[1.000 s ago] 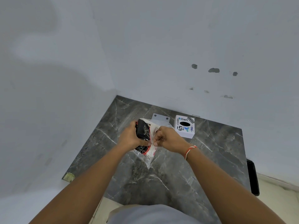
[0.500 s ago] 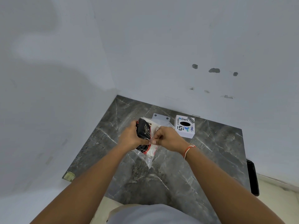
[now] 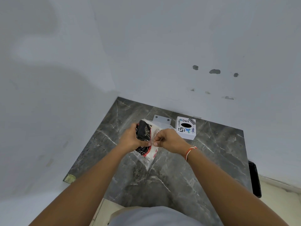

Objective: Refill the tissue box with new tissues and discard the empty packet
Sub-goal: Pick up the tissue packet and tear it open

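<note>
Over the last second the right hand (image 3: 169, 141) has slid toward the left hand (image 3: 131, 139) along the tissue packet (image 3: 146, 139), so the two sets of fingertips, earlier a little apart, now pinch the clear wrapper at almost the same spot on its near edge. The right hand's thumb and forefinger have tightened into a finer pinch (the wrapper looks slightly more bunched between them), and less of the packet's pale right side shows

Dark marble counter (image 3: 187, 168) set in a wall corner.
A white tissue box (image 3: 186, 128) and a white bracket (image 3: 161, 120) are seen resting at its far edge.
</note>
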